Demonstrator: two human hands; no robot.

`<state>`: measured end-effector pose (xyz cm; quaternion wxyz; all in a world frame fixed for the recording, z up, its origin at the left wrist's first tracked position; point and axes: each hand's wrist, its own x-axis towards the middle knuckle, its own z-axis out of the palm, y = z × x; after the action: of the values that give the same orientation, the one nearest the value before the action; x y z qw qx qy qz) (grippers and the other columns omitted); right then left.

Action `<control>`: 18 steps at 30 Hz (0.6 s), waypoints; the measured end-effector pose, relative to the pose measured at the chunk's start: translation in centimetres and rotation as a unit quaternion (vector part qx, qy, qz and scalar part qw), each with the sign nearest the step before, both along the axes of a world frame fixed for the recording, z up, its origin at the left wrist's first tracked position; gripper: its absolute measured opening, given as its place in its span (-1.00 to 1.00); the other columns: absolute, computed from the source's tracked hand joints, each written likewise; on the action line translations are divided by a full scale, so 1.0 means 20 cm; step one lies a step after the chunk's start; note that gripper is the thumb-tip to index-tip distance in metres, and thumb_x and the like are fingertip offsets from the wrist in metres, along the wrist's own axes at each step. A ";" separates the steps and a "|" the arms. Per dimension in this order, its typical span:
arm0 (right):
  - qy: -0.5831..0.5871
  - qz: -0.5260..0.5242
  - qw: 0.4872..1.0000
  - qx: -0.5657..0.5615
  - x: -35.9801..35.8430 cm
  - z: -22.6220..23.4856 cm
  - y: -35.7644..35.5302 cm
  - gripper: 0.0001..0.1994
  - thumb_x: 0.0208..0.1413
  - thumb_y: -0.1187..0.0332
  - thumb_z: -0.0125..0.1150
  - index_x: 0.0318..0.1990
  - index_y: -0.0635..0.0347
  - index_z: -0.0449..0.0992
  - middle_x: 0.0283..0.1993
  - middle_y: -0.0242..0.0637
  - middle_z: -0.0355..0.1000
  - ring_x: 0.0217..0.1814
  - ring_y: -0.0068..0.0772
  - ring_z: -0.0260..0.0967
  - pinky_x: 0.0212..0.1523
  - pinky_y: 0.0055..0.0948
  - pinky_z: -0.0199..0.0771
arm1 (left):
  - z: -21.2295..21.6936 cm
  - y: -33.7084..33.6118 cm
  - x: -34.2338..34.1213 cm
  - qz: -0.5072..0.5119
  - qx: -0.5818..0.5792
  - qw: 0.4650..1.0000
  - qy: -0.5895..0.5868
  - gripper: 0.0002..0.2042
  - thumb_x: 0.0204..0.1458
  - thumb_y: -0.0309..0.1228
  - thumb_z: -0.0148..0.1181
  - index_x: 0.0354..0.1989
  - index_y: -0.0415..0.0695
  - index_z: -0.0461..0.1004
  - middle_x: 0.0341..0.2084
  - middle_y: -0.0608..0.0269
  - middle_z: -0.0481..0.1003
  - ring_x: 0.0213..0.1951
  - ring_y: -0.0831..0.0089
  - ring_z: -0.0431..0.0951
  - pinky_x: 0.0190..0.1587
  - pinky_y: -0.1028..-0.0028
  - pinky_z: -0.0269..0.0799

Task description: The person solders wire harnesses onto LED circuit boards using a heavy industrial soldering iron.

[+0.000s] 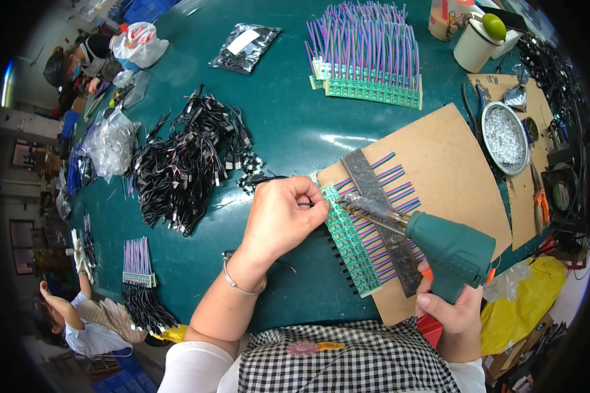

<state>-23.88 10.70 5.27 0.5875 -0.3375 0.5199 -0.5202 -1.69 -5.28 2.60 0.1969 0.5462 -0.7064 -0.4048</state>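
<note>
Left hand (275, 216) pinches what looks like a black lead (306, 204) at the far end of a green circuit strip (353, 243) on brown board (462, 170), right hand (453, 313) grips a gun-shaped tool (453, 252); one cabled bundle (139, 278) seems done, loose cables (187, 160) and uncabled strips (372, 92) on the worktop (288, 118) apparently left.

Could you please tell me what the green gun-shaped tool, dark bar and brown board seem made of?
Green gun-shaped tool: satin plastic body, apparently, given its smooth moulded shape. Dark bar: perhaps metal, dull finish; its mottled, worn surface leaves this open. Brown board: likely fibreboard or cardboard, matte, judging by its plain tan face.
</note>
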 end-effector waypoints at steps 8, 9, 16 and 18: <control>0.047 0.021 0.999 -0.008 0.00 -0.04 0.00 -0.65 -0.14 0.61 0.23 -0.15 0.44 0.29 -0.47 -0.25 0.40 -0.54 -0.54 0.36 -0.54 -0.59 0.39 | -0.01 0.00 0.00 0.000 0.000 1.000 -0.004 -0.90 -0.22 -0.53 0.24 -0.63 -0.28 0.45 -0.82 0.47 0.31 -0.68 0.79 0.18 -0.65 0.67 0.11; 0.047 0.021 0.999 -0.007 0.00 -0.04 0.00 -0.65 -0.14 0.61 0.23 -0.15 0.44 0.29 -0.47 -0.25 0.40 -0.54 -0.54 0.36 -0.54 -0.59 0.39 | -0.01 0.00 0.00 -0.003 -0.005 1.000 -0.003 -0.90 -0.22 -0.53 0.24 -0.63 -0.28 0.45 -0.82 0.47 0.31 -0.68 0.80 0.18 -0.65 0.67 0.11; -0.044 -0.069 0.997 -0.014 -0.02 0.00 -0.02 -0.46 -0.19 0.65 0.22 0.01 0.53 0.16 -0.09 0.07 0.30 -0.55 -0.44 0.36 -0.59 -0.54 0.45 | -0.01 0.00 -0.01 0.005 0.004 1.000 -0.005 -0.90 -0.23 -0.53 0.25 -0.63 -0.27 0.44 -0.83 0.47 0.29 -0.68 0.79 0.17 -0.66 0.66 0.10; -0.045 -0.067 0.996 -0.025 -0.02 0.00 -0.02 -0.43 -0.19 0.65 0.21 0.04 0.54 0.13 -0.03 0.11 0.26 -0.55 -0.43 0.37 -0.60 -0.54 0.46 | 0.00 0.00 -0.01 0.001 0.002 1.000 -0.009 -0.89 -0.23 -0.52 0.25 -0.63 -0.27 0.44 -0.83 0.47 0.27 -0.69 0.78 0.16 -0.66 0.66 0.09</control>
<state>-24.32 10.40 5.21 0.5654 -0.2925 0.5015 -0.5859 -1.80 -5.35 2.57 0.1895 0.5510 -0.7068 -0.4012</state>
